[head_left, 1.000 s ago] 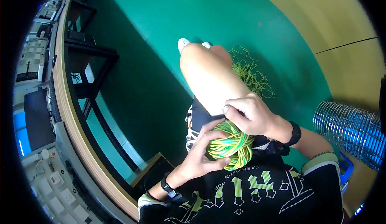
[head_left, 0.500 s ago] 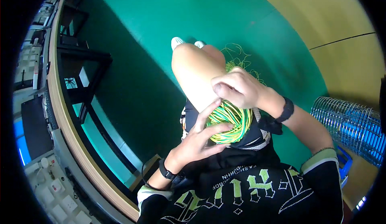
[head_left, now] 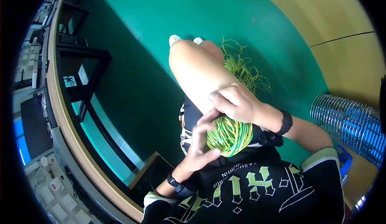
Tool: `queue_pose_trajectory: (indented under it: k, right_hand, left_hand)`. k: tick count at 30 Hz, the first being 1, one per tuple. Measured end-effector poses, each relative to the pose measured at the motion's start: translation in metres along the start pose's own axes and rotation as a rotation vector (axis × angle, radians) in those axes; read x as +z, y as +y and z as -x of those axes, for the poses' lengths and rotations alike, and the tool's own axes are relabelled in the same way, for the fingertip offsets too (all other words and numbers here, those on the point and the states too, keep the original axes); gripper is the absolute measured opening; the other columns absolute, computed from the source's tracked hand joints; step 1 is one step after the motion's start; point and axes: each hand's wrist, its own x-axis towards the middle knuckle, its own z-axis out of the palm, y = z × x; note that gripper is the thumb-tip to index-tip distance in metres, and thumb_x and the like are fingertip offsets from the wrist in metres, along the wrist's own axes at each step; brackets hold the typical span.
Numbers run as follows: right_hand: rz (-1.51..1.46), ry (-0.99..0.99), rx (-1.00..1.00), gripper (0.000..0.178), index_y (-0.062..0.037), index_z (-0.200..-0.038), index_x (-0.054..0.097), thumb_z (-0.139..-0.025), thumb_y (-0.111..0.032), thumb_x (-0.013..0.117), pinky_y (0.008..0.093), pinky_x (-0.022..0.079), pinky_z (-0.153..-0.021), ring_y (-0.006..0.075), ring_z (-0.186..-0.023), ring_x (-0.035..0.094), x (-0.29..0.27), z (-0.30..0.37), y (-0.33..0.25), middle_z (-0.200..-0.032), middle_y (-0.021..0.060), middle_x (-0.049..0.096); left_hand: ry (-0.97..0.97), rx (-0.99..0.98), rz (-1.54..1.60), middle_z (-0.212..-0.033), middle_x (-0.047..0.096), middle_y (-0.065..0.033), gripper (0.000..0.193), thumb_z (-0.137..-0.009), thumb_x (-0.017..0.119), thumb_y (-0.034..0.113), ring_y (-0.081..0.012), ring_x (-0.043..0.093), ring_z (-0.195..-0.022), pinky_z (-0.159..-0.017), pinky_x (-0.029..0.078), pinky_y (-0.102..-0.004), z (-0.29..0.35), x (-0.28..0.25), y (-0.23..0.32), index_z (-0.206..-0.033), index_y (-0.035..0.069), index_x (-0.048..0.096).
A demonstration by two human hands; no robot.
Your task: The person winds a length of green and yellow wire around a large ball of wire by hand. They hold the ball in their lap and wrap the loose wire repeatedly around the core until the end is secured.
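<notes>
My L hand is half open, cupped round the L side of the yellow-green wire ball, thumb + blurred fingers on it. Ball's over my dark shorts. R hand is curled nearly closed at the ball's far edge, thumb nr fingers; can't tell if it's got a strand. Loose wire tangle is on the green flr beyond my R hand; metal wire rack off to the R.
</notes>
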Motion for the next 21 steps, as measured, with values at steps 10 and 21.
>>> queue_pose_trajectory:
  k: [10, 21]
  right_hand:
    - [-0.078, -0.038, 0.234, 0.029, -0.0029, -0.081, 0.060, -0.101, -0.021, 0.051, 0.0422, 0.044, -0.054, 0.0312, -0.052, 0.058, 0.027, 0.059, -0.036, -0.058, 0.0129, 0.056]
    - [-0.156, 0.083, -0.350, 0.026, -0.0056, -0.072, 0.058, -0.094, -0.017, 0.050, 0.0337, 0.046, -0.045, 0.0229, -0.047, 0.060, -0.034, 0.007, -0.035, -0.058, 0.0062, 0.057]
  left_hand:
    - [-0.029, -0.430, -0.237, -0.139, 0.045, -0.0199, 0.076, -0.096, 0.066, 0.035, -0.0288, 0.043, -0.134, -0.115, 0.031, -0.0413, 0.027, 0.010, 0.031, -0.149, 0.000, 0.025]
    - [-0.282, 0.122, -0.542, -0.145, 0.039, -0.0190, 0.089, -0.065, 0.093, 0.022, -0.0371, 0.040, -0.138, -0.115, 0.033, -0.0474, -0.031, 0.002, 0.061, -0.141, 0.010, 0.048]
